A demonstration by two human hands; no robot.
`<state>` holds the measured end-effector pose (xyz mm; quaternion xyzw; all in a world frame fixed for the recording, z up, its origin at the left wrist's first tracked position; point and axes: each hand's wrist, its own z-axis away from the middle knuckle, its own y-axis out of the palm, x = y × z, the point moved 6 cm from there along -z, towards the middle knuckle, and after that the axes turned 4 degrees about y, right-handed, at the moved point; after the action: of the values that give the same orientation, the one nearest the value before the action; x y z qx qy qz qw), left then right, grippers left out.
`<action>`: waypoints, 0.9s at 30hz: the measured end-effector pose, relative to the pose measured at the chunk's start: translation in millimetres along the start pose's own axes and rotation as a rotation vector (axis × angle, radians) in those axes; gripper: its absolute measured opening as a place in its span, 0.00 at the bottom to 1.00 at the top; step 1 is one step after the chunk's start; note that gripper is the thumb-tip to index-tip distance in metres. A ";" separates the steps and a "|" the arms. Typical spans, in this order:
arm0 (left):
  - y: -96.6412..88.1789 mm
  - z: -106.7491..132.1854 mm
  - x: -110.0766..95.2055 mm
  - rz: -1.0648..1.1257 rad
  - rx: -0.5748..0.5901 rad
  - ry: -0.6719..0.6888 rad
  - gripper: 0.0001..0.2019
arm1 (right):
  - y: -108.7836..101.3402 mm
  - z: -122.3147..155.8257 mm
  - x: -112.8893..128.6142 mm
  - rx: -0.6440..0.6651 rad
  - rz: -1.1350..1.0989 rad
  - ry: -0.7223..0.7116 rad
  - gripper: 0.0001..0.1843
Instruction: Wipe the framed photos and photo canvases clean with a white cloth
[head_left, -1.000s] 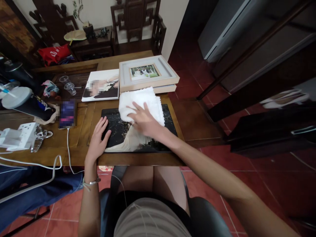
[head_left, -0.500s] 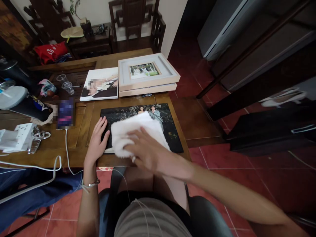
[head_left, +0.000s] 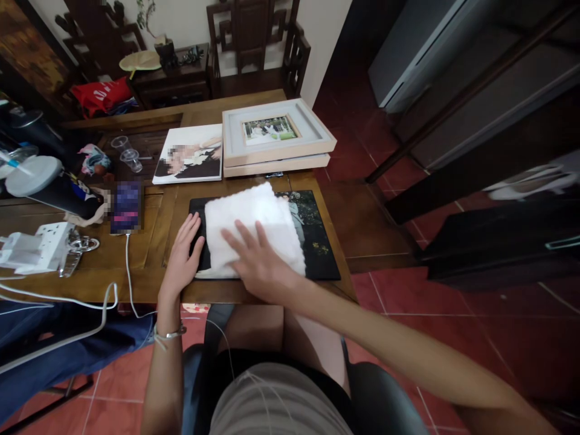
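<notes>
A dark photo panel point(head_left: 319, 241) lies flat near the front edge of the wooden table. Spread over its left and middle part is a white fluffy cloth point(head_left: 247, 208), which hides much of the picture. My right hand point(head_left: 258, 260) rests on the cloth with its fingers apart, pressing it flat rather than gripping it. At the panel's left edge, my left hand point(head_left: 185, 254) lies with fingers stretched out, touching the border.
Behind the panel are stacked light wood frames point(head_left: 278, 154) and a white-edged photo print point(head_left: 190, 154). To the left are a phone point(head_left: 127, 208) on a white cable, a power strip point(head_left: 49, 244), a lidded tumbler point(head_left: 40, 181) and clear plastic cups point(head_left: 129, 158).
My right hand has opened from a bunched hold and spread out. The cloth now lies flatter and reaches further toward the back of the panel. My left hand stays at the panel's left edge.
</notes>
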<state>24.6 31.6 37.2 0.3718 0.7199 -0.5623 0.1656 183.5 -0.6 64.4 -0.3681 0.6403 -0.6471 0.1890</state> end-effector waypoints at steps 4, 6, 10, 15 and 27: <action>0.0 0.3 0.4 0.006 -0.002 0.004 0.22 | -12.2 52.3 31.3 0.076 -0.134 -0.068 0.09; 0.2 0.4 0.8 0.006 -0.003 0.013 0.22 | -24.5 63.3 26.9 0.164 -0.226 -0.070 0.11; 0.8 0.3 2.0 0.008 -0.005 0.028 0.22 | -43.8 45.3 -19.5 0.230 -0.272 0.095 0.15; -2.9 0.9 -3.0 0.052 -0.037 0.016 0.23 | -30.0 -11.7 -48.6 0.131 -0.031 0.302 0.18; -17.9 6.3 -7.1 0.216 -0.220 0.002 0.26 | -1.0 38.6 34.2 0.005 -0.068 -0.344 0.10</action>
<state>15.3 21.6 52.1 0.4269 0.7333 -0.4585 0.2642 189.0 -51.6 69.9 -0.4943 0.5843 -0.5820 0.2748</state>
